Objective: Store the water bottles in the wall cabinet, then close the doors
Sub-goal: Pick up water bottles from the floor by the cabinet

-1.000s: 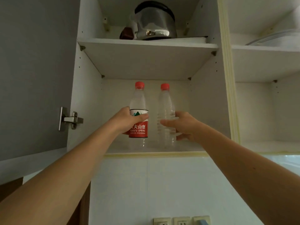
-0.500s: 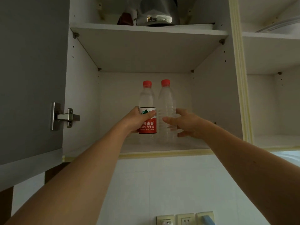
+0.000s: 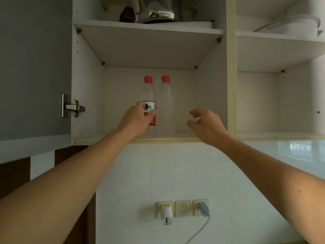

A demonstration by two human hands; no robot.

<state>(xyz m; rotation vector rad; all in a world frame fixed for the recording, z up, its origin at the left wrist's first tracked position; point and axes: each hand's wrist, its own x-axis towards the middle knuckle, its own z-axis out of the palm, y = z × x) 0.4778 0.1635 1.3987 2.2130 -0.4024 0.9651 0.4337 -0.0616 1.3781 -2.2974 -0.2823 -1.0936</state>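
Two clear water bottles with red caps stand upright side by side on the bottom shelf of the open wall cabinet. The left bottle has a red and white label, and my left hand is wrapped around its label. The right bottle has no label and stands free. My right hand hovers to the right of it with fingers spread, touching nothing. The grey left door stands open on its metal hinge.
On the upper shelf sits a shiny metal kettle beside a dark object. The neighbouring compartment on the right holds a white lidded container. Below on the tiled wall are three sockets, two with plugs.
My right hand has let go of the unlabelled bottle and moved away to the right, fingers apart. The bottles now stand deeper in the shelf. My left hand still grips the labelled bottle.
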